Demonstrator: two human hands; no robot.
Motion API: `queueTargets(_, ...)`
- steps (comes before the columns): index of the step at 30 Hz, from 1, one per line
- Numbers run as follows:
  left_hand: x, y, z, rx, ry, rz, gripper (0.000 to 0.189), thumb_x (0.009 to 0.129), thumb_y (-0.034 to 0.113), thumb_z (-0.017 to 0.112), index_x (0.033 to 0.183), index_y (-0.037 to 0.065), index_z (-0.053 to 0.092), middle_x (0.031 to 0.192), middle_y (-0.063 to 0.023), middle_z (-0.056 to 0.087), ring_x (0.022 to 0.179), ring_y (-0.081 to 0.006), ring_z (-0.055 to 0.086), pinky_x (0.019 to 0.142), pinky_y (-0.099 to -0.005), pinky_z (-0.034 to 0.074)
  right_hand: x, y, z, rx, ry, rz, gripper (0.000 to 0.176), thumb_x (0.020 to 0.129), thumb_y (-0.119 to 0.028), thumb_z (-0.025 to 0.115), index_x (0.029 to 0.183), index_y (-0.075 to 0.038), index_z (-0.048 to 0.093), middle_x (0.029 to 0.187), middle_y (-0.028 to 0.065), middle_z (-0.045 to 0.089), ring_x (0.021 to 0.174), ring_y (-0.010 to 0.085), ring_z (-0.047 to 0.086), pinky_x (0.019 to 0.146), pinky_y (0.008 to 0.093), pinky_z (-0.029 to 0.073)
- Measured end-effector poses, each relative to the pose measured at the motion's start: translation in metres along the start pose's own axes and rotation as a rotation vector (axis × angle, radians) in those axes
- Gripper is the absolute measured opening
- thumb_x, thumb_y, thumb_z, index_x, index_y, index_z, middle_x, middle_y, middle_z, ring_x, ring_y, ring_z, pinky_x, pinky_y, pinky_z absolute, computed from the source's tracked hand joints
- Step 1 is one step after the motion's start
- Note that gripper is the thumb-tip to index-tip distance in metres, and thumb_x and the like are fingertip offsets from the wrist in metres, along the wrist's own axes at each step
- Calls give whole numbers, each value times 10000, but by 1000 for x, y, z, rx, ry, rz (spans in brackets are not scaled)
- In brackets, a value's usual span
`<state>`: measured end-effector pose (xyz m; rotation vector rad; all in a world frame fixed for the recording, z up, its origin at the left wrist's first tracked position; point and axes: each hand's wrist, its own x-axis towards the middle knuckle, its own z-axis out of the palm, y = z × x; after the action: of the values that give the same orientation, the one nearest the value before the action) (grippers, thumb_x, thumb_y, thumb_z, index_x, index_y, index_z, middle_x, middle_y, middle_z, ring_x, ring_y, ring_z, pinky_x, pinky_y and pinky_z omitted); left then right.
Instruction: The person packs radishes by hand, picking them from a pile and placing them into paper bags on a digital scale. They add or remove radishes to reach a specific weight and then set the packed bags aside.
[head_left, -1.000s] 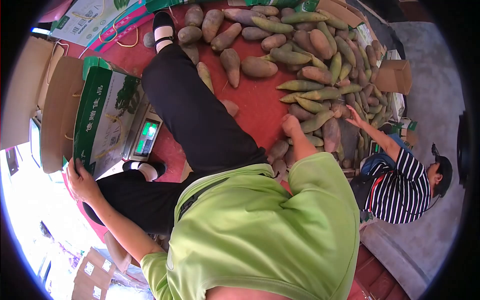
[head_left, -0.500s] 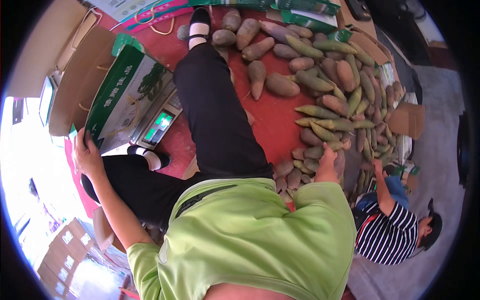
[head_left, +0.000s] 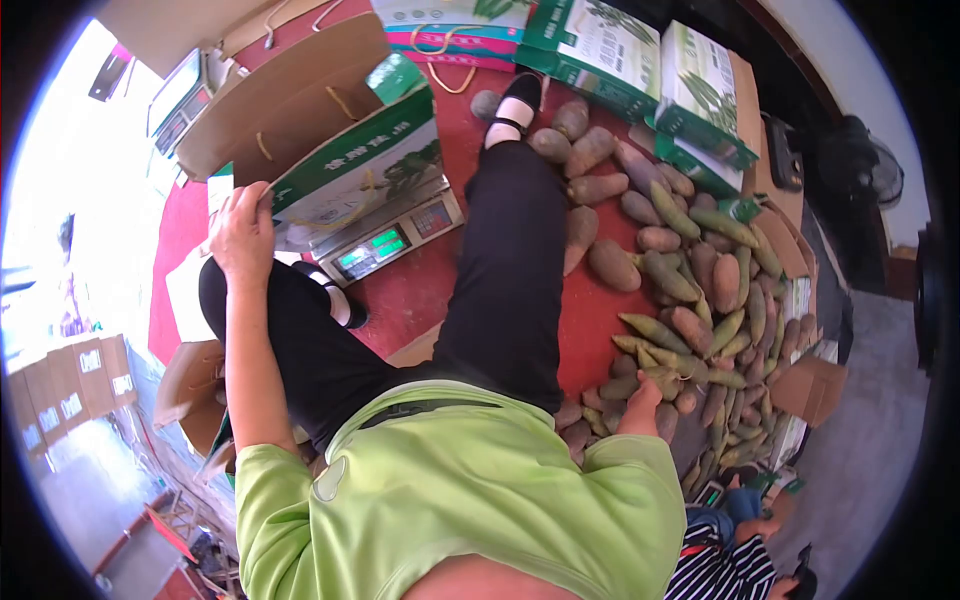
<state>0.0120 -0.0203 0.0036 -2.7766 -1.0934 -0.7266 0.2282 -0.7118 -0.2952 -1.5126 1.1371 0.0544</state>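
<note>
Gripping the rim of an open-topped green and white cardboard box with rope handles (head_left: 365, 155) at its near left corner; left hand (head_left: 243, 228) has its fingers curled over the edge, pinching the cardboard; box leans over a pale rectangular digital scale (head_left: 425, 225) with a lit green display (head_left: 372, 252); whether its base rests fully on the scale is hidden.

Right hand (head_left: 643, 398) is low at the near edge of a heap of long tapered brown and green tubers (head_left: 726, 283); fingers point away from the body, among or just above the tubers; cannot tell if it pinches one or only touches.

Tubers spread over a red surface (head_left: 415, 315), piled thickest on the right, a few lying apart near the black strapped shoe (head_left: 512, 112); black-trousered leg (head_left: 515, 265) stretches between the box and the heap; white and green printed cartons (head_left: 612, 50) stand beyond the tubers; a pink and white printed box (head_left: 450, 40) sits left of them; co-worker in a black and white striped top (head_left: 715, 570) is at lower right.
</note>
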Motion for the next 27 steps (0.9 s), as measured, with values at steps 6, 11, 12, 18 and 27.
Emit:
queueTargets(6,2,-2,-2,-6,-3,6,105,828,165,590,914,138,644,847,-23,623,855,-240,613,740,-371,454,-74,-15,87,-470,-219,-332,629,628,87,746,1184,34,458,1115,127,567,998,244,552,883,351,443)
queueTargets(11,2,-4,-1,-21,29,11,101,806,150,609,901,144,643,818,-25,616,834,-235,613,724,-372,454,-169,-96,172,-505,-509,-594,656,641,39,765,1220,-6,460,1113,106,571,999,231,556,875,336,454)
queueTargets(12,2,-4,-1,-24,35,13,97,803,148,613,895,145,644,813,-24,616,830,-233,613,720,-372,454,-172,-108,191,-453,-610,-734,656,652,26,763,1231,-6,456,1113,102,572,999,226,560,870,329,459)
queueTargets(18,4,-3,-4,-40,42,15,66,801,159,621,862,140,641,777,-23,599,807,-224,610,700,-378,453,-333,-219,273,-244,-1025,-1104,650,689,3,748,1264,6,446,1155,90,555,1043,197,562,898,330,476)
queueTargets(27,4,-5,-6,-73,29,16,77,805,154,613,875,139,644,782,-26,598,810,-234,607,700,-375,448,-544,-238,357,-32,-1585,-1306,578,660,-10,769,1180,-1,515,1068,99,593,1001,195,593,853,332,525)
